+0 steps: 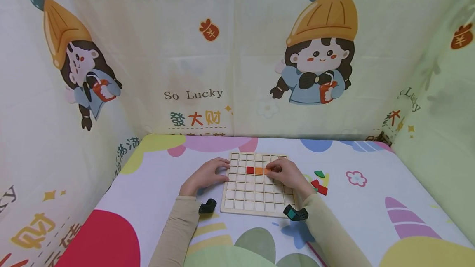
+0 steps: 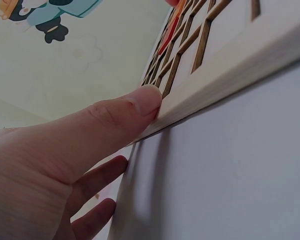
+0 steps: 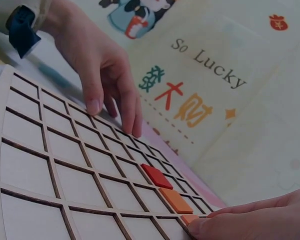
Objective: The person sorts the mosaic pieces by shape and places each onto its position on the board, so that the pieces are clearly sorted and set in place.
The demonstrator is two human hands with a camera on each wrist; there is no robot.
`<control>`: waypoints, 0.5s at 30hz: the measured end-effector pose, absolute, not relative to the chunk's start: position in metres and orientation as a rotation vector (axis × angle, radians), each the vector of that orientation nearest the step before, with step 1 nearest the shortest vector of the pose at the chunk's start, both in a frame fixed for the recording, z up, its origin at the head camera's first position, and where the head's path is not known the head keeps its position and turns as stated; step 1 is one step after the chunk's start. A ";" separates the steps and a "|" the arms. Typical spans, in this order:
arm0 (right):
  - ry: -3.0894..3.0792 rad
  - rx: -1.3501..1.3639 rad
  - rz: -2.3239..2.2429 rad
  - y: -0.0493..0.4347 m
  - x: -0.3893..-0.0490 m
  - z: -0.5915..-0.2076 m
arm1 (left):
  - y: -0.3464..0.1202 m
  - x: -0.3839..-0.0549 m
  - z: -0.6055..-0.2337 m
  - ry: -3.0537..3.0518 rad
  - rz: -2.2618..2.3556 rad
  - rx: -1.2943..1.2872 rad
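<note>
A wooden grid board (image 1: 256,212) lies on the table, divided into small square cells. A red square tile (image 1: 250,170) and an orange tile (image 1: 259,171) sit side by side in one row. Right of them is a second orange tile (image 3: 188,219), pinched at the board's surface by the thumb and finger of my right hand (image 1: 289,175); the fingers partly cover it. My left hand (image 1: 204,176) steadies the board's left edge, its thumb (image 2: 147,100) touching the wooden rim and its other fingers loosely extended.
Right of the board, beside the right wrist, lie a green piece (image 1: 319,174) and red pieces (image 1: 322,190), partly overlapping. Black devices are strapped to both wrists. A patterned cloth covers the table (image 1: 167,213), and printed curtains (image 1: 252,73) enclose its back and sides.
</note>
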State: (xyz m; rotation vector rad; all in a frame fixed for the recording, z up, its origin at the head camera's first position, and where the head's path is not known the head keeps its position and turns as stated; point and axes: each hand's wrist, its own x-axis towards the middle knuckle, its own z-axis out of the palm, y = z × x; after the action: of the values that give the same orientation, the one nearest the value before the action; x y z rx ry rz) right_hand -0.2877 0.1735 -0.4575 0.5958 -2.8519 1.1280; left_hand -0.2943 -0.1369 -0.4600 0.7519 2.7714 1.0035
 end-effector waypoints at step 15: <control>-2.845 0.586 1.142 0.173 -0.288 -0.459 | -0.137 -0.295 -0.461 2.774 0.995 0.737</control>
State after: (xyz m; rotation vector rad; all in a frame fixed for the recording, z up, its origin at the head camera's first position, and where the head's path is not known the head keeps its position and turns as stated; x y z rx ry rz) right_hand -0.2880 0.1729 -0.4594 0.5862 -2.8447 1.1416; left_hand -0.2953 -0.1366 -0.4612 0.7370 2.7735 0.9954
